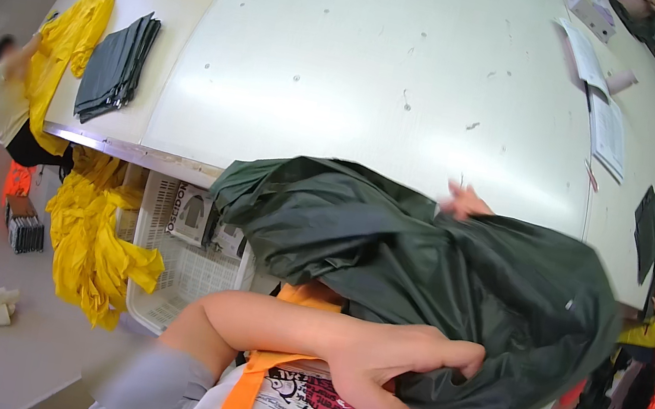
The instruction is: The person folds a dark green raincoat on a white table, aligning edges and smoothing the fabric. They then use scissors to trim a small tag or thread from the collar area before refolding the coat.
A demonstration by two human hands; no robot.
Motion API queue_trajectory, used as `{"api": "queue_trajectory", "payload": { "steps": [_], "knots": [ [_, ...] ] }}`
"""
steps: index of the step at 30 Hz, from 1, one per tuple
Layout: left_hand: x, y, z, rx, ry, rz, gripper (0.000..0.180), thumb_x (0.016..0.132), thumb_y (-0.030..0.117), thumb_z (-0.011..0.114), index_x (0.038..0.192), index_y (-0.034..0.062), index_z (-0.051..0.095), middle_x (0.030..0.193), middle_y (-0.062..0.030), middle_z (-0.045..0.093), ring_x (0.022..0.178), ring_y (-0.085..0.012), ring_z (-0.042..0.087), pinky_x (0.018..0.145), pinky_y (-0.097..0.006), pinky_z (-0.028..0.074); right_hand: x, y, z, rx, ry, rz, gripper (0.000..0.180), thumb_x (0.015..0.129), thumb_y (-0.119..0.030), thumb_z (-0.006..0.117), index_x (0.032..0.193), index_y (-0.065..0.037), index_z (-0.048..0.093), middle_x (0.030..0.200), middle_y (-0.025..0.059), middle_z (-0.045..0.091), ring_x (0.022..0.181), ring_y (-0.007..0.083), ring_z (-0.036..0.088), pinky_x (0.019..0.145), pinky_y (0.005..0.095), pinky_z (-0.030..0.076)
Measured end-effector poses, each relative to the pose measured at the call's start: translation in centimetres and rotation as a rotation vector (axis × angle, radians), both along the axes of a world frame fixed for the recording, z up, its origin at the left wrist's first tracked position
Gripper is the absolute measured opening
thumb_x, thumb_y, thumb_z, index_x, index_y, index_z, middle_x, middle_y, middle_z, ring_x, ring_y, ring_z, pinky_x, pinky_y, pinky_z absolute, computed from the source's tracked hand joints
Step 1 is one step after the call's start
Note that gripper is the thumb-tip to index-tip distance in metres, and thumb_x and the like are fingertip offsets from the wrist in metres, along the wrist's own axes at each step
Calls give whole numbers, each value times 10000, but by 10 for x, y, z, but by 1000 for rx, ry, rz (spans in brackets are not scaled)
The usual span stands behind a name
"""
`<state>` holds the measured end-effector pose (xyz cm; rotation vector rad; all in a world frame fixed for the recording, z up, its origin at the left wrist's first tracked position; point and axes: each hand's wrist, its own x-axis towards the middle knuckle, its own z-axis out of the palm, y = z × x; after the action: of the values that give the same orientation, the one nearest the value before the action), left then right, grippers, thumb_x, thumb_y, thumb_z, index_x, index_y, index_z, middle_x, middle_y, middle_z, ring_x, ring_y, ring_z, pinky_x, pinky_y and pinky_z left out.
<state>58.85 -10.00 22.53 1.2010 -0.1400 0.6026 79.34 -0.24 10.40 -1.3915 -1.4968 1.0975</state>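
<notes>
Left hand (377, 371) is clenched on a bunched fold of the dark green raincoat (439, 268), held up against the chest, just off the near edge of the white table (387, 66). Right hand (464, 202) is beyond the left, mostly hidden behind the fabric; its fingers look curled on the top edge, but the grip is hard to tell. The garment is still crumpled, not laid flat or folded. A folded dark green stack (115, 66) lies far to the left on the table, beside yellow raincoats (72, 37).

Left hand (381, 372) clenched, forearm bent across chest, knuckles forward. Right hand (465, 203) raised beyond left fingers, fingertips pinched, blurred, forearm hidden.
</notes>
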Motion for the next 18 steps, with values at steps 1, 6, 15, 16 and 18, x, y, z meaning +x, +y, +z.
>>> {"api": "queue_trajectory", "payload": {
  "steps": [1, 6, 15, 16, 18],
  "knots": [
    [-11, -8, 3, -61, -51, -38, 519, 679, 108, 618, 1123, -78, 423, 908, -157, 543, 818, -304, 566, 711, -322, 430, 14, -31, 19, 27, -162, -30, 427, 890, -81, 564, 1298, -20, 455, 1168, 130, 581, 996, 189, 574, 875, 289, 450],
    [-24, -55, 5, 33, 130, 17, 309, 762, 24, 540, 1011, -9, 360, 754, -150, 498, 711, -269, 532, 647, -360, 425, 105, -180, 141, 191, -838, -234, 465, 845, -56, 605, 1284, -35, 453, 1162, 130, 580, 1008, 209, 586, 868, 305, 454],
    [22, -75, 5, 545, 450, 364, 336, 875, 166, 597, 1062, 15, 363, 810, -240, 592, 790, -457, 578, 717, -491, 460, 174, -304, 385, 169, -1630, -459, 488, 847, -96, 608, 1294, -20, 427, 1228, 164, 549, 1100, 252, 557, 896, 349, 448],
    [26, -72, 14, 580, 431, 420, 359, 875, 185, 608, 1060, 19, 349, 772, -236, 600, 764, -457, 587, 698, -496, 462, 142, -297, 395, 70, -1543, -388, 401, 837, -94, 623, 1203, 3, 491, 1136, 150, 582, 1023, 241, 572, 863, 340, 455],
    [26, -53, 37, 605, 415, 583, 530, 800, 310, 714, 1083, 12, 378, 800, -245, 612, 790, -445, 602, 708, -467, 478, 94, -285, 411, -101, -1336, -248, 249, 816, -89, 655, 1021, 47, 620, 953, 122, 649, 869, 219, 602, 797, 322, 471]
  ]
}}
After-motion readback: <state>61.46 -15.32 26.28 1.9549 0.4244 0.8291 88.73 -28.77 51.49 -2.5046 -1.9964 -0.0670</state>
